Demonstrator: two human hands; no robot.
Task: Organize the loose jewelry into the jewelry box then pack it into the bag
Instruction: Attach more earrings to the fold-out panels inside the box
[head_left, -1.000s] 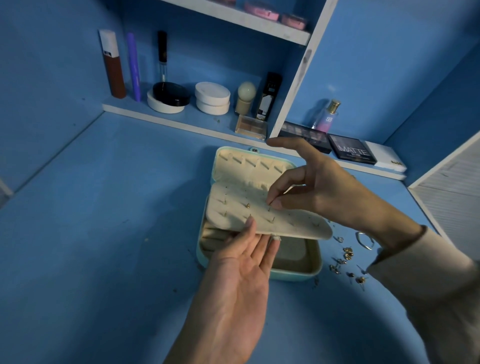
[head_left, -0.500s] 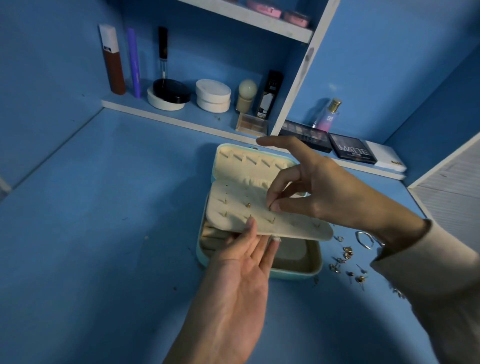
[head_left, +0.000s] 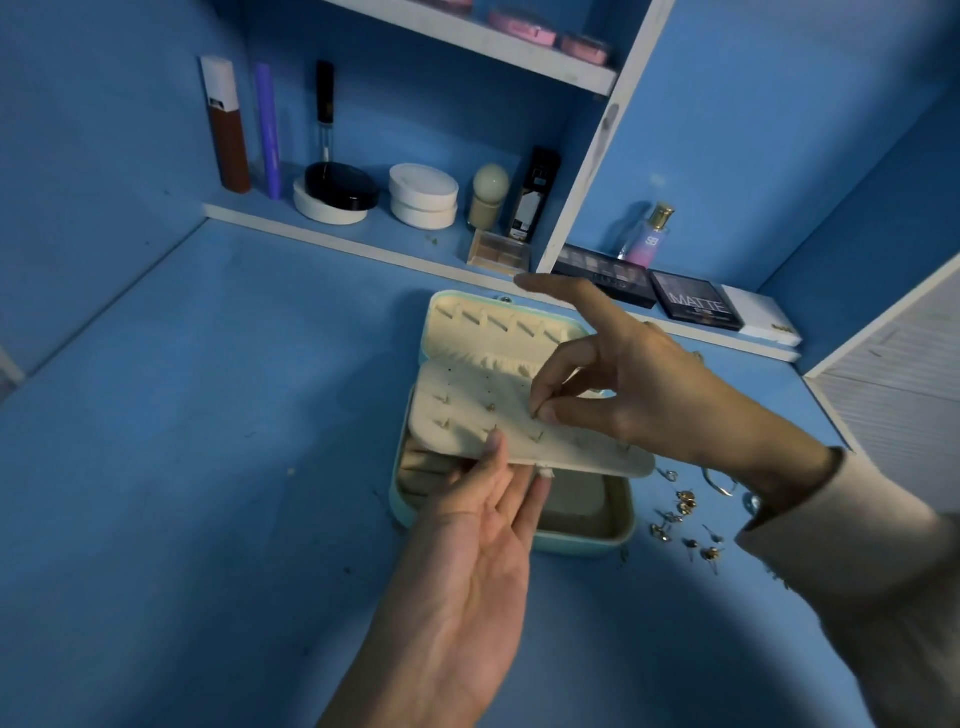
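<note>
A light blue jewelry box (head_left: 587, 543) lies open on the blue desk, cream inside. Its cream earring flap (head_left: 467, 415) is lifted over the tray and holds several small gold studs. My left hand (head_left: 467, 587) is palm up, thumb on top of the flap's near edge and fingers under it, holding it up. My right hand (head_left: 639, 384) pinches a small stud earring (head_left: 535, 413) between thumb and middle finger against the flap, the index finger pointing away. Several loose gold earrings (head_left: 685, 525) and a silver ring (head_left: 719, 480) lie on the desk right of the box.
A low shelf behind the box carries cosmetics: a brown bottle (head_left: 226, 124), round compacts (head_left: 423, 195), eyeshadow palettes (head_left: 696, 306), a perfume bottle (head_left: 649, 234). A white upright divider (head_left: 597, 140) rises behind the box. A white slatted panel (head_left: 904, 374) stands at right.
My right hand's pinch has shifted slightly along the flap; my left hand still holds the flap's edge. The view has drifted a little.
</note>
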